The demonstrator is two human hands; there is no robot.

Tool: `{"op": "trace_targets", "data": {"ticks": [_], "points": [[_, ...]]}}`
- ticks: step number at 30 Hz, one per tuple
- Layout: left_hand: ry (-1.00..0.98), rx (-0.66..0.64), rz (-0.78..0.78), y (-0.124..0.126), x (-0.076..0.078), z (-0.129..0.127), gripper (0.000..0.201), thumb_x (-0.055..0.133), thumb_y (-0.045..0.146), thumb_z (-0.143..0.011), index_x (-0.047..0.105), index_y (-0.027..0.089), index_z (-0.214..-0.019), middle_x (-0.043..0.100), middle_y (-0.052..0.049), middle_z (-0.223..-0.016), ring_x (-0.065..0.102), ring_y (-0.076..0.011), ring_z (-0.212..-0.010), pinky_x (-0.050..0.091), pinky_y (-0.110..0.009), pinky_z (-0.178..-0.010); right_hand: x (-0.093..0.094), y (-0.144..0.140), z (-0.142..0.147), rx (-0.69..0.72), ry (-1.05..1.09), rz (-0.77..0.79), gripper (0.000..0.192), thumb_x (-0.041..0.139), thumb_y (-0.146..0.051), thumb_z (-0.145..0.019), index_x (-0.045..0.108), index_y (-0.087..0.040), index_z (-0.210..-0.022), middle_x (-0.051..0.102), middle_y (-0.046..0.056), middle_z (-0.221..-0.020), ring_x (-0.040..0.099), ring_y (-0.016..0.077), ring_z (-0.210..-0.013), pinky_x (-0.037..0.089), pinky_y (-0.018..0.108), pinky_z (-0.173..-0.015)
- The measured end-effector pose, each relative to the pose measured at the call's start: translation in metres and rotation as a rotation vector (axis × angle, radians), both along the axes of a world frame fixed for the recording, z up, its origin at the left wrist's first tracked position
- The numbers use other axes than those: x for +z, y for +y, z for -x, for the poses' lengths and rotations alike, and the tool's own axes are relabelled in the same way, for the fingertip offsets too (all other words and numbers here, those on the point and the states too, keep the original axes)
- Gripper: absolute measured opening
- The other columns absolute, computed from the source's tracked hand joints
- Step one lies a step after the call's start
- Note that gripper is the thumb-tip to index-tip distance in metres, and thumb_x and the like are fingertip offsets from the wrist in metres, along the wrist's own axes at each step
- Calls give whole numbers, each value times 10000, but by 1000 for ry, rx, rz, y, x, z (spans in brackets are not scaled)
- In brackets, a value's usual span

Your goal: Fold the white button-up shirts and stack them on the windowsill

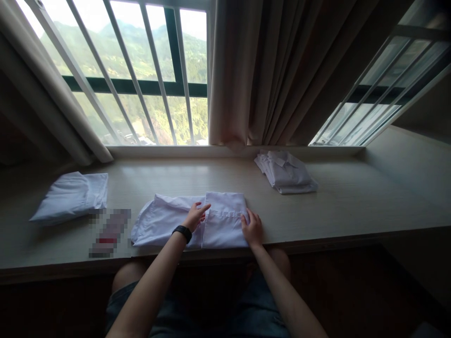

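A white shirt (225, 230) lies partly folded along the front edge of the desk. Its right end is doubled over into a neat rectangular panel, while the left part (158, 223) spreads flatter and looks creased. My left hand (195, 217), with a black watch on the wrist, is over the middle of the cloth by the panel's left edge, fingers apart and partly bent. At the panel's right edge rests my right hand (252, 228), its thumb on the cloth and the fingers apart beside the edge. Neither hand visibly grips the fabric.
A stack of folded white shirts (289, 171) sits at the back right of the pale desk (352, 202). Another folded white cloth (73, 195) lies at the left, near a blurred-out patch (109, 234). Behind the desk are curtains (243, 70) and barred windows (141, 84).
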State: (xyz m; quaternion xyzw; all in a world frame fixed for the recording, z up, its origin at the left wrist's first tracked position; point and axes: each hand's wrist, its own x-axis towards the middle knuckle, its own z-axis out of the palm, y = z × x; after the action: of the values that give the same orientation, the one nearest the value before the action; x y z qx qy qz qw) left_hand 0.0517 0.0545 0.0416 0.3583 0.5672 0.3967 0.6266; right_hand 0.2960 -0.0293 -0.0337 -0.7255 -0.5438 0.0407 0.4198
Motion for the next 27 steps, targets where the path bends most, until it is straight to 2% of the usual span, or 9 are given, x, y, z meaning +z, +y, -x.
{"op": "trace_targets", "data": {"ticks": [2, 6, 8, 10, 13, 16, 20, 23, 27], "points": [[99, -29, 4, 11, -1, -9, 648, 867, 403, -636, 547, 174, -1151, 561, 23, -762, 513, -89, -571, 404, -215, -546, -1, 0, -6, 24, 54, 22, 492, 466, -469, -954, 669, -131, -1247, 674, 156, -1200, 601, 268, -1130, 450, 402, -1033], [223, -128, 2, 33, 1, -24, 360, 848, 293, -610, 624, 142, -848, 470, 62, -563, 429, -88, -494, 306, -211, -479, -2, -3, -12, 88, 51, 24, 442, 498, -427, -938, 679, -158, -1239, 678, 133, -1192, 601, 254, -1122, 441, 383, -1035], [237, -183, -1, 40, 5, -29, 254, 822, 219, -591, 627, 140, -733, 480, 49, -519, 430, -98, -478, 295, -220, -468, -3, -4, -12, 88, 60, 19, 432, 524, -416, -923, 682, -161, -1235, 677, 132, -1195, 598, 256, -1127, 439, 387, -1039], [219, -220, -21, 43, 8, -34, 202, 790, 204, -598, 645, 141, -723, 554, 18, -548, 488, -120, -506, 336, -228, -486, -2, -4, -13, 85, 100, 19, 424, 550, -415, -905, 688, -167, -1220, 679, 129, -1197, 603, 256, -1123, 449, 383, -1030], [167, -238, -84, 41, 14, -39, 211, 770, 260, -629, 679, 139, -776, 661, -26, -676, 580, -149, -610, 411, -238, -553, 0, -1, -15, 69, 226, 51, 440, 587, -452, -873, 690, -169, -1194, 694, 123, -1174, 639, 247, -1055, 492, 359, -962], [133, -225, -151, 37, 16, -39, 289, 784, 350, -637, 701, 136, -811, 697, -41, -753, 607, -155, -673, 438, -243, -604, 4, 6, -19, -9, 376, 112, 488, 616, -505, -840, 676, -159, -1179, 726, 119, -1088, 678, 236, -931, 525, 340, -858], [114, -213, -201, 33, 17, -35, 399, 807, 445, -622, 723, 126, -847, 712, -58, -794, 628, -178, -720, 463, -267, -651, 7, 15, -23, -70, 329, 208, 363, 660, -481, -785, 708, -179, -981, 743, 104, -964, 681, 248, -870, 509, 346, -810], [117, -219, -223, 30, 16, -33, 429, 814, 466, -617, 729, 121, -857, 716, -69, -813, 634, -188, -738, 467, -275, -665, 9, 19, -29, -66, 308, 252, 298, 683, -461, -741, 702, -194, -871, 739, 86, -902, 673, 250, -851, 497, 347, -795], [138, -230, -250, 27, 13, -37, 436, 789, 497, -640, 721, 120, -847, 711, -73, -814, 626, -184, -733, 456, -270, -658, 11, 23, -45, 16, 509, 254, 321, 727, -459, -665, 694, -178, -816, 739, 77, -856, 669, 227, -808, 507, 318, -748]]}}
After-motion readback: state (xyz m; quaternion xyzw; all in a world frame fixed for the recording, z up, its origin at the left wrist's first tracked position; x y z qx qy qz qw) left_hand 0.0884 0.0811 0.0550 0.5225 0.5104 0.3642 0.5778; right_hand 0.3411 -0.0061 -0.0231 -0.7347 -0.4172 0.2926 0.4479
